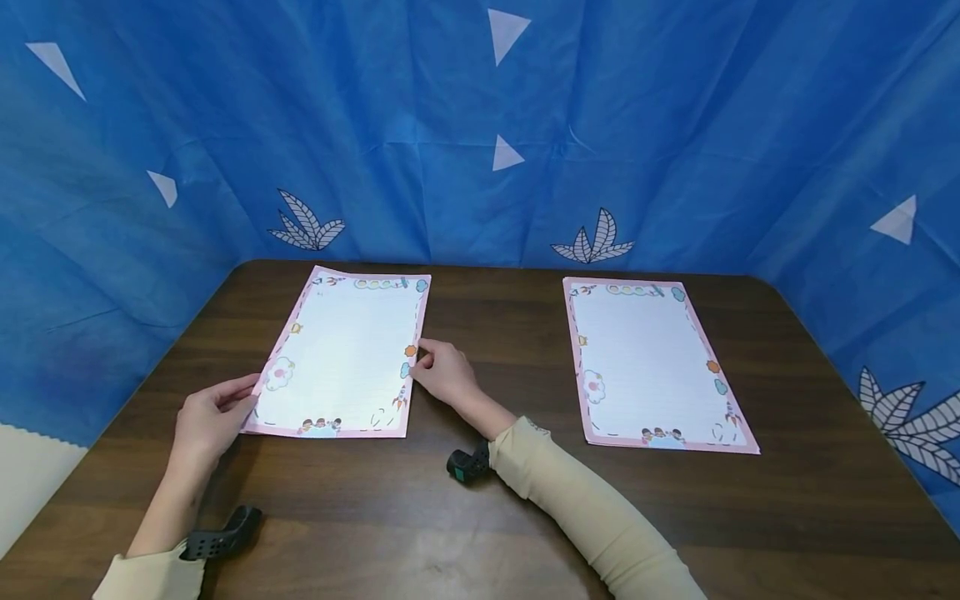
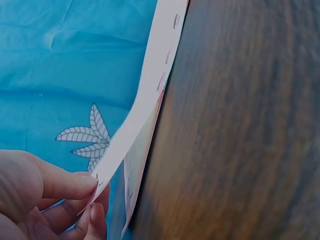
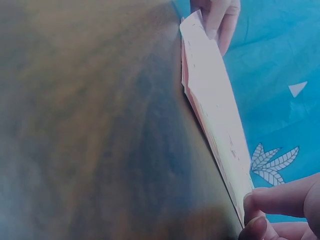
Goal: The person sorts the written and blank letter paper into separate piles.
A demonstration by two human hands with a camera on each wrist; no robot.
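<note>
A stack of pink-bordered sheets of paper (image 1: 341, 354) with cartoon decorations lies at the left of the table. My left hand (image 1: 212, 418) pinches its lower left edge between thumb and fingers; in the left wrist view that edge of the top sheet (image 2: 140, 107) is lifted and bent above the paper below it. On the opposite side my right hand (image 1: 447, 372) pinches the right edge between thumb and forefinger. The right wrist view shows layered paper edges (image 3: 212, 105), with both hands at its ends.
A second stack of matching sheets (image 1: 660, 367) lies to the right on the brown wooden table (image 1: 495, 325). Behind and beside the table hangs a blue cloth (image 1: 420, 108) with white triangles and leaf prints. Black cameras are strapped to both wrists.
</note>
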